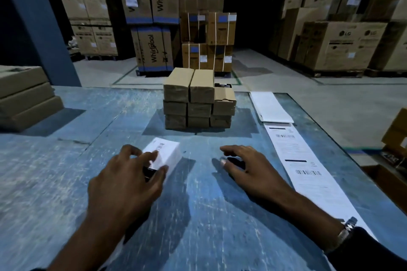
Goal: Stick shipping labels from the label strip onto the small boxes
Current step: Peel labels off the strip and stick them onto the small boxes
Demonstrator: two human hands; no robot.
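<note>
hidden: left hand (127, 174) covers the near end of the box (164, 155); I can't read its blurred label.
left hand: fingers curled round the box, gripping it.
right hand (246, 168): loosely spread, holding nothing, fingertips near the table (66, 171).
strip (308, 171): just right of the right hand, near end cut off by my sleeve.
stack (198, 103): beyond both hands.

The left hand (125, 180) hides the near end of the labelled small box (164, 156). The label strip (308, 160) has unreadable print, and its near end passes under the right sleeve (363, 248).
</note>
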